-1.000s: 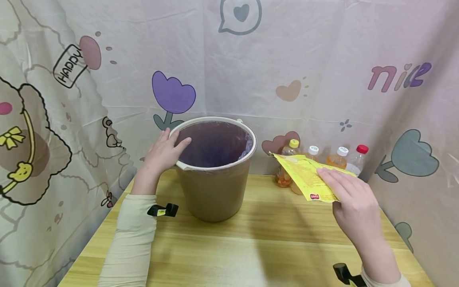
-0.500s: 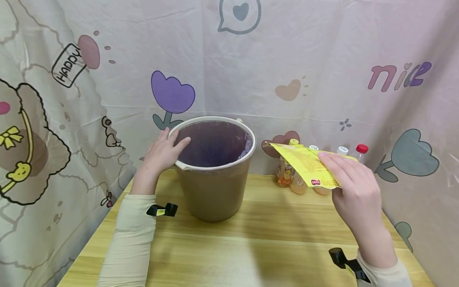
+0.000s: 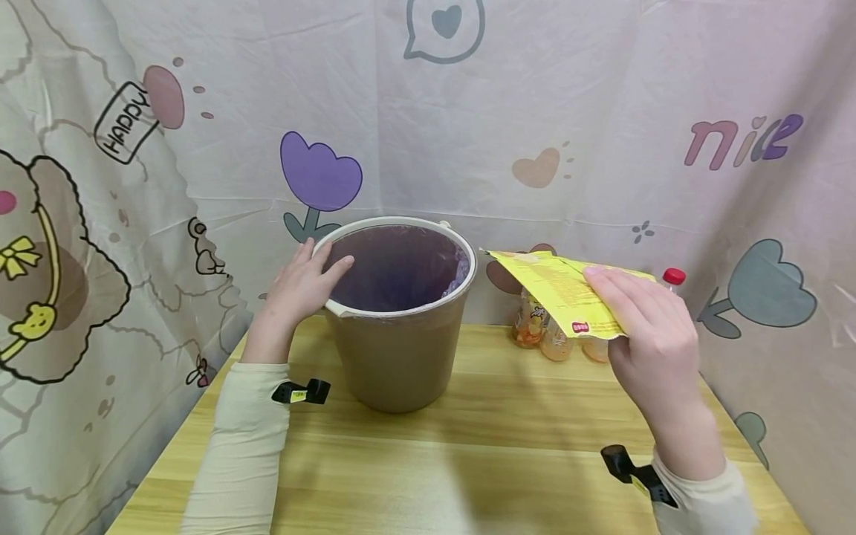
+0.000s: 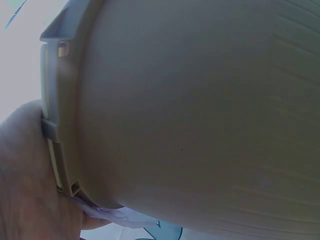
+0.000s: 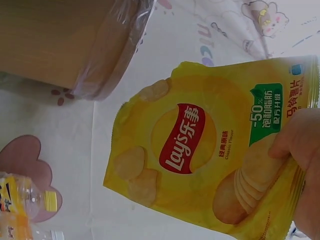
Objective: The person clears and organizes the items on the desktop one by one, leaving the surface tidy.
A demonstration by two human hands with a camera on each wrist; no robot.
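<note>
In the head view a brown trash can stands upright left of centre, with a thin purple liner bag folded over inside its pale rim. My left hand rests on the left side of that rim, fingers and thumb spread. At the right, my right hand pinches a yellow Lay's potato chip bag by one end and holds it up above the table. The right wrist view shows the front of the chip bag, flat, its far end torn, the thumb pressed on its face.
Behind the chip bag, several plastic bottles stand in a row at the back; one red-capped bottle shows, and an orange-tinted bottle is partly covered. Under everything lies a wooden table. A printed curtain hangs behind and on both sides.
My right hand has risen and shifted left with the chip bag, bringing it nearer the trash can and over more of the bottles. My left hand has stayed on the rim.
</note>
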